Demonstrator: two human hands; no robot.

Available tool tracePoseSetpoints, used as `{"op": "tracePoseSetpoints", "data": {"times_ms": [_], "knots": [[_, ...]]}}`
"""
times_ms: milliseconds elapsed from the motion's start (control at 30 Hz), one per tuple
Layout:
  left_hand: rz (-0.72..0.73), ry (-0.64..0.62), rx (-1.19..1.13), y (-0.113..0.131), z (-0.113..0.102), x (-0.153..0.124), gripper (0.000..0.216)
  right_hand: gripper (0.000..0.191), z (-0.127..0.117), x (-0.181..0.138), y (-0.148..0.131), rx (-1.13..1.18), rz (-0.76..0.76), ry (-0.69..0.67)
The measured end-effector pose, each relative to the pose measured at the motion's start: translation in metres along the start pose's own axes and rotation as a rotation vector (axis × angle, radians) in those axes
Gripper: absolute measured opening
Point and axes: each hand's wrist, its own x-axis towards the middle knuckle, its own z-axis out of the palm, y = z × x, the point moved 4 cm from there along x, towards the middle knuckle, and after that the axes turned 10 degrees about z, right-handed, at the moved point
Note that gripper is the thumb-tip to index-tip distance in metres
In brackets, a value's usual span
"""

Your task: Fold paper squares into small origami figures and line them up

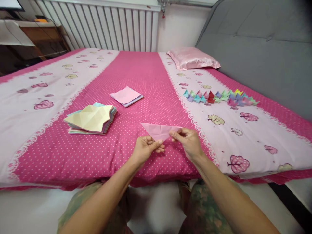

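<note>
**Pink paper triangle (158,130) pinched near the bed's (141,70) front edge**

The left hand (145,149) has its grip closed lightly, thumb pressing the paper's lower point while the fingers curl beneath. The right hand (188,140) pinches the right-hand part between thumb and fingers, with no gap left but the paper's thickness. The sheet has its long side turned away from the person and its point towards them; creases cross its middle. It is held over the bed close to the middle of the near edge.

Beyond it and to the left, a pink-topped paper stack (126,96) lies well in from the near edge. Nearer the bed's front left corner sits a larger, uneven stack of creased sheets (90,117), pale yellow on top, its layers fanned and buckled.

Towards the right edge, small folded paper pieces (211,97) stand in a close cluster of blue, green, red, lilac and yellow peaks. A shiny pink pillow (193,58) rests by the far right corner, beside a grey padded headboard (263,48). A white radiator (104,24) stands behind the far edge.
</note>
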Motion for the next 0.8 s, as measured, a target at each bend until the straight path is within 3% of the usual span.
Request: {"op": "tracePoseSetpoints", "data": {"times_ms": [233, 467, 667, 800], "knots": [[-0.019, -0.017, 0.014, 0.001, 0.001, 0.0, 0.024, 0.014, -0.014, 0.006, -0.007, 0.079, -0.001, 0.076], [0.03, -0.043, 0.103, 0.004, -0.012, 0.001, 0.024, 0.021, -0.039, 0.015, -0.013, 0.383, 0.043, 0.317], [0.111, -0.195, 0.138, 0.01, -0.01, 0.004, 0.025, 0.025, -0.013, 0.008, -0.01, 0.376, 0.174, -0.103], [0.161, -0.287, 0.165, 0.012, -0.006, 0.002, 0.022, 0.023, -0.003, 0.001, -0.012, 0.315, 0.169, -0.248]]}}
